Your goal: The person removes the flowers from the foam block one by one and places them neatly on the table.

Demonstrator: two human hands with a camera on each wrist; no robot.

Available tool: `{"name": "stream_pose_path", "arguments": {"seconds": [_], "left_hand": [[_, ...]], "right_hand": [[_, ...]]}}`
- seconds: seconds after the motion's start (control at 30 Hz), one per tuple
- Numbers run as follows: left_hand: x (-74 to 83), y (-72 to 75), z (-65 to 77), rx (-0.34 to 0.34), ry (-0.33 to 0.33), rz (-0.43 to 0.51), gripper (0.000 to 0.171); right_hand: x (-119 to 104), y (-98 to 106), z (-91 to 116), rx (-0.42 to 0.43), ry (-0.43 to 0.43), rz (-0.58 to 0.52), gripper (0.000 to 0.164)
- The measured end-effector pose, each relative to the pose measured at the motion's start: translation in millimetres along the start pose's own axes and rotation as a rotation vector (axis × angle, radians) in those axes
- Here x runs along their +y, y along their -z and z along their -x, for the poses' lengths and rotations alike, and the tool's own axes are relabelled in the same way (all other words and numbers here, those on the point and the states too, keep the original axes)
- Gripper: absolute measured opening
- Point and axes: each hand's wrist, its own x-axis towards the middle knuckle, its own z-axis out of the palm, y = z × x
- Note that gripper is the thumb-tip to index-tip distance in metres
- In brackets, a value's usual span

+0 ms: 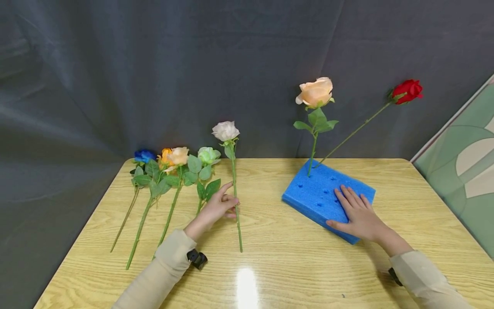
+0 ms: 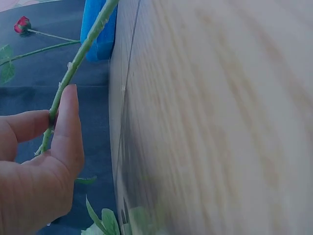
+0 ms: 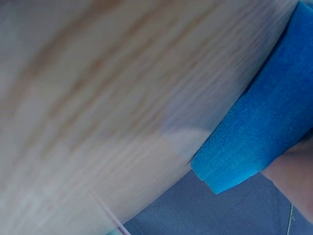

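Between thumb and fingers my left hand [image 1: 217, 209] pinches the green stem of a white rose [image 1: 226, 131], which stands upright above the table. In the left wrist view the stem [image 2: 78, 58] runs through the grip, its flower out of sight. My right hand [image 1: 359, 216] lies with spread, straight fingers on top of a blue foam block [image 1: 308, 189] with several holes. A peach rose [image 1: 315, 93] stands upright in the block's far left part. Beside it a red rose [image 1: 409, 91] leans to the right. The right wrist view shows the block's side [image 3: 254, 132] and part of the hand.
Left of my left hand lie several roses: a blue one [image 1: 145, 156], an orange one [image 1: 165, 158], a second peach one [image 1: 178, 156] and a pale green one [image 1: 209, 155]. A dark curtain [image 1: 247, 64] hangs behind the wooden table [image 1: 293, 270]; a green patterned panel [image 1: 463, 171] stands right.
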Motion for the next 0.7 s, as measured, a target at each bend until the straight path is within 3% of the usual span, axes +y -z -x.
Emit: {"name": "stream_pose_path", "arguments": {"seconds": [0.3, 0.7], "left_hand": [[-0.9, 5.2, -0.9, 0.052, 0.006, -0.030, 0.057], [-8.0, 18.4, 9.3, -0.037, 0.076, -0.068, 0.057]], "right_hand": [[-6, 5, -1, -0.045, -0.032, -0.007, 0.105], [-13, 5, -2, -0.056, -0.025, 0.010, 0.105]]}}
